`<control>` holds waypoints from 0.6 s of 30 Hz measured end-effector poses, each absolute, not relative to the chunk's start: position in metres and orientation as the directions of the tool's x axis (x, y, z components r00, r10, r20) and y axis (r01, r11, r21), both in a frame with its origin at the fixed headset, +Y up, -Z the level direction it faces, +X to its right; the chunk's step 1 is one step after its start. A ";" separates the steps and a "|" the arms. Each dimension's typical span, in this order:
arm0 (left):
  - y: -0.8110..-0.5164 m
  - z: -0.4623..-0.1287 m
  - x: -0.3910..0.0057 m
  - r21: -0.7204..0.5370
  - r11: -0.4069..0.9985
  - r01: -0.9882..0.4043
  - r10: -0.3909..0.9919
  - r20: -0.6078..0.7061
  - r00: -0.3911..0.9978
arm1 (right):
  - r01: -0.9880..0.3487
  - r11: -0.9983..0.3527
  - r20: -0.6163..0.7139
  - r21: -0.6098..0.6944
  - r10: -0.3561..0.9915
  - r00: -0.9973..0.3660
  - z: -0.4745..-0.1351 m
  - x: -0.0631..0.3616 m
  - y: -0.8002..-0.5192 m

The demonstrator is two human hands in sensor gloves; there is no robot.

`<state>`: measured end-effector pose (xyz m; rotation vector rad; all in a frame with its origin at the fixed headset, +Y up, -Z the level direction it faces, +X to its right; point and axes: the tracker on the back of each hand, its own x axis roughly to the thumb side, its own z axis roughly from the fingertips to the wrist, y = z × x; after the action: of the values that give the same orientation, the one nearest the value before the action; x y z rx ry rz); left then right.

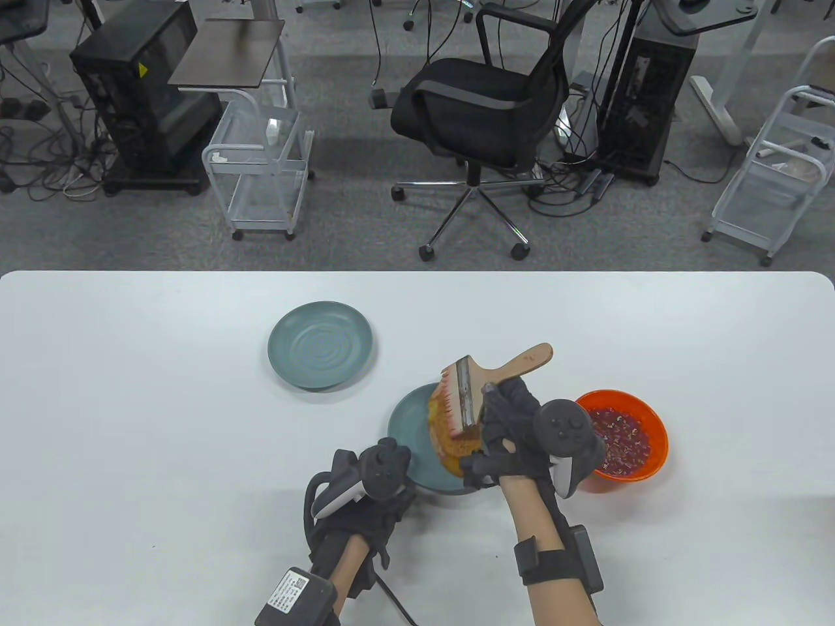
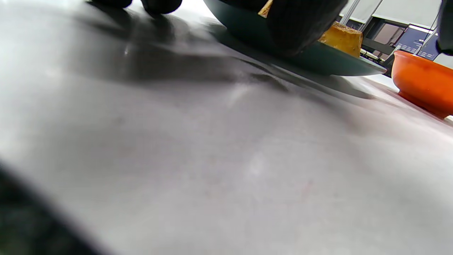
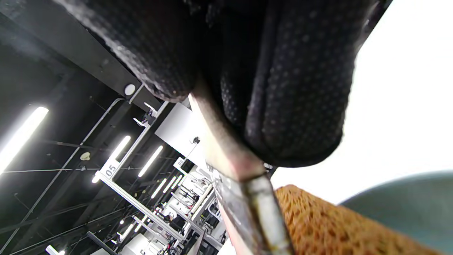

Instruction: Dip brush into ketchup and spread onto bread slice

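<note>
My right hand [image 1: 515, 424] grips the brush [image 1: 479, 385] by its wooden handle, fingers wrapped around the neck just behind the metal band. The handle end points up and away to the right, and the reddened bristles lie across the bread slice [image 1: 450, 433]. In the right wrist view my gloved fingers [image 3: 293, 88] close round the handle, with the metal band and the browned, porous bread [image 3: 329, 226] just below them.

My left hand [image 1: 365, 502] rests low on the table [image 1: 130, 391] at the near left edge of the plate [image 1: 411, 443] that carries the bread. The tracker on its back hides the fingers in the table view. The left wrist view shows dark fingertips [image 2: 300, 24] against the plate's rim [image 2: 336, 63], so the hand seems to steady the plate; whether it truly grips it I cannot tell.

The bread slice lies on this blue-grey plate, between my two hands, its surface orange-brown and glossy where the bristles meet it. Just to the right of the plate, near my right wrist, stands the orange bowl [image 1: 642, 450] of ketchup [image 1: 620, 437], dark red and speckled. Further off to the left, well apart from the rest, sits a second blue-grey plate [image 1: 319, 345] with nothing on it. Beyond the table's far edge stands a black office chair [image 1: 483, 111].
</note>
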<state>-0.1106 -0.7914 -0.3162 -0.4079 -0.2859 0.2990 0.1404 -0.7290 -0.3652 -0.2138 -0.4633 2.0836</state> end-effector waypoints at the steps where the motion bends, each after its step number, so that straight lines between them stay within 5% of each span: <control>1: -0.791 -0.316 -0.111 -0.428 0.874 -0.229 0.343 0.212 0.915 | -0.758 -0.494 0.028 -0.425 0.830 -0.557 -0.365 0.143 -0.729; 7: -0.792 -0.316 -0.111 -0.432 0.877 -0.212 0.330 0.221 0.918 | -0.652 -0.508 0.017 -0.563 0.782 -0.623 -0.359 0.177 -0.719; 13: -0.792 -0.316 -0.110 -0.437 0.873 -0.218 0.335 0.211 0.918 | -0.792 -0.431 0.035 -0.432 0.869 -0.493 -0.364 0.153 -0.728; 18: -0.792 -0.316 -0.110 -0.441 0.872 -0.213 0.334 0.217 0.917 | -0.747 -0.489 0.033 -0.450 0.827 -0.561 -0.363 0.149 -0.727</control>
<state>-0.1103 -0.7919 -0.3155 -0.4245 -0.2935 0.2903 0.1495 -0.7273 -0.3630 -0.2319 -0.5213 2.1122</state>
